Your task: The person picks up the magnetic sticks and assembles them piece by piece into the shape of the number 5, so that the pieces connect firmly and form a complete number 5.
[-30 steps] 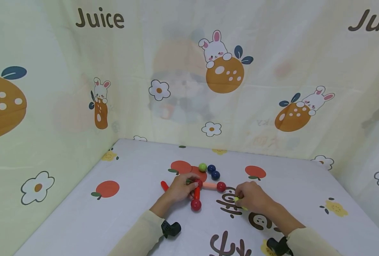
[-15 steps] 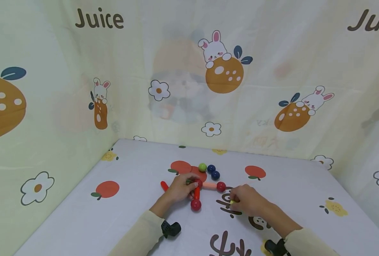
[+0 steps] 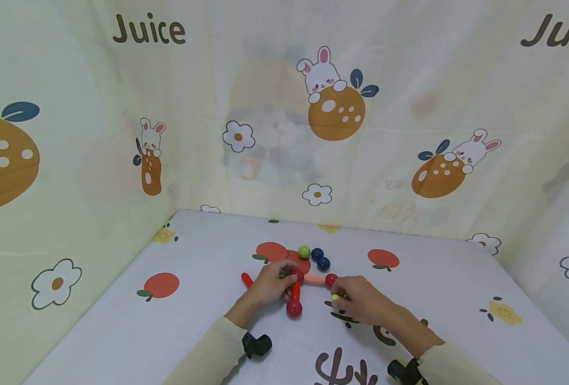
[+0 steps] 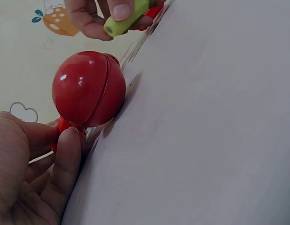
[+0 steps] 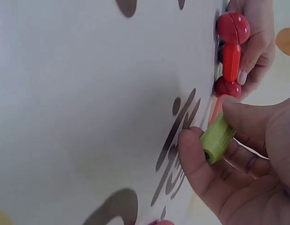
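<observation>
My left hand pinches a ribbed red rod close to the red ball at its far end. Another red ball caps the rod's near end and looms large in the left wrist view. A peach rod runs right from the far ball to a further red ball. Between thumb and fingers, my right hand holds a short yellow-green ribbed rod, its end facing outward. That hand is right beside the peach rod's right-hand ball and overlaps it in the head view.
Behind the hands lie a light green ball and two dark blue balls. Part of another red rod shows left of my left hand. The white tablecloth has printed fruit, and a patterned curtain rises behind it.
My right hand has moved left with the yellow-green rod, up to the ball at the peach rod's end. The left hand has kept its hold and place.
</observation>
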Demonstrator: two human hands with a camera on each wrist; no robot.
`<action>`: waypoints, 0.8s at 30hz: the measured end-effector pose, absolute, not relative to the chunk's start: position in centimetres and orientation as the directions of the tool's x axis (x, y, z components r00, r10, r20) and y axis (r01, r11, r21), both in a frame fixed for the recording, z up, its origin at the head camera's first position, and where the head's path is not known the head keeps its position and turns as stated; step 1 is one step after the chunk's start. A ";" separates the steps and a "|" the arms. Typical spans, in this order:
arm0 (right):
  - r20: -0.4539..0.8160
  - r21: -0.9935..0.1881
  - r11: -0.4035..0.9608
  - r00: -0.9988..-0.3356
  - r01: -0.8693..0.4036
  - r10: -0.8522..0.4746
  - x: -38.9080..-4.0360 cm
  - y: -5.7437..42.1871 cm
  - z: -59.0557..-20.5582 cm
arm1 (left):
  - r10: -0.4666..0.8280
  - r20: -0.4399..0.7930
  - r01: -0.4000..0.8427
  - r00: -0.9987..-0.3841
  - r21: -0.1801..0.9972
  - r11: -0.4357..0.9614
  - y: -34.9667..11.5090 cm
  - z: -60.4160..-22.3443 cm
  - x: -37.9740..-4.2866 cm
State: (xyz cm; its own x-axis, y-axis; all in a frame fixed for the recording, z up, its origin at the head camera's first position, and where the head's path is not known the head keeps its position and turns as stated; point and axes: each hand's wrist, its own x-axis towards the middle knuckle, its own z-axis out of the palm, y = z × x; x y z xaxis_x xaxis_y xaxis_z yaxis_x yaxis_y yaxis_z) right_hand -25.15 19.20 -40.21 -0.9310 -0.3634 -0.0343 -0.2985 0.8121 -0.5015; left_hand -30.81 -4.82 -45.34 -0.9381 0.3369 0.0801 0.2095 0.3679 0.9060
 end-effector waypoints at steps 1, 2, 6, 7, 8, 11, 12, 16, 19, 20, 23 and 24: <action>-0.037 -0.508 0.810 -0.932 -0.293 -0.361 -25.1 19.0 -40.2 | 0.336 0.079 0.209 -0.938 0.906 0.369 -4.8 -45.3 -30.8; -0.040 -0.510 0.810 -0.933 -0.289 -0.358 -25.1 18.8 -40.2 | 0.336 0.079 0.209 -0.938 0.905 0.370 -4.8 -45.4 -30.8; -0.050 -0.519 0.805 -0.929 -0.289 -0.366 -25.0 17.9 -40.1 | 0.337 0.078 0.209 -0.938 0.904 0.374 -4.9 -45.4 -30.8; -0.051 -0.522 0.800 -0.926 -0.295 -0.374 -25.0 17.7 -40.0 | 0.336 0.077 0.209 -0.939 0.903 0.375 -4.9 -45.4 -30.8; -0.052 -0.526 0.795 -0.921 -0.303 -0.386 -25.0 17.5 -39.9 | 0.336 0.077 0.209 -0.939 0.902 0.377 -4.9 -45.4 -30.8; -0.057 -0.540 0.776 -0.905 -0.327 -0.421 -25.1 16.9 -39.9 | 0.337 0.075 0.209 -0.939 0.901 0.381 -4.9 -45.4 -30.9; -0.055 -0.542 0.769 -0.899 -0.338 -0.434 -25.1 16.8 -40.0 | 0.338 0.075 0.210 -0.938 0.900 0.381 -4.9 -45.4 -30.9; -0.054 -0.545 0.756 -0.886 -0.361 -0.461 -25.1 16.3 -40.4 | 0.345 0.081 0.217 -0.935 0.900 0.378 -5.0 -45.5 -31.0; -0.048 -0.544 0.751 -0.880 -0.374 -0.473 -25.1 16.1 -40.6 | 0.350 0.083 0.219 -0.933 0.903 0.369 -5.0 -45.6 -31.0; -0.047 -0.544 0.749 -0.877 -0.378 -0.478 -25.1 16.1 -40.7 | 0.351 0.082 0.217 -0.933 0.905 0.366 -5.0 -45.6 -31.0; -0.046 -0.543 0.744 -0.871 -0.389 -0.489 -25.2 15.9 -40.8 | 0.349 0.079 0.211 -0.934 0.910 0.358 -4.9 -45.4 -31.0; -0.045 -0.546 0.740 -0.869 -0.392 -0.494 -25.2 15.8 -40.8 | 0.349 0.078 0.209 -0.934 0.911 0.356 -5.0 -45.4 -30.9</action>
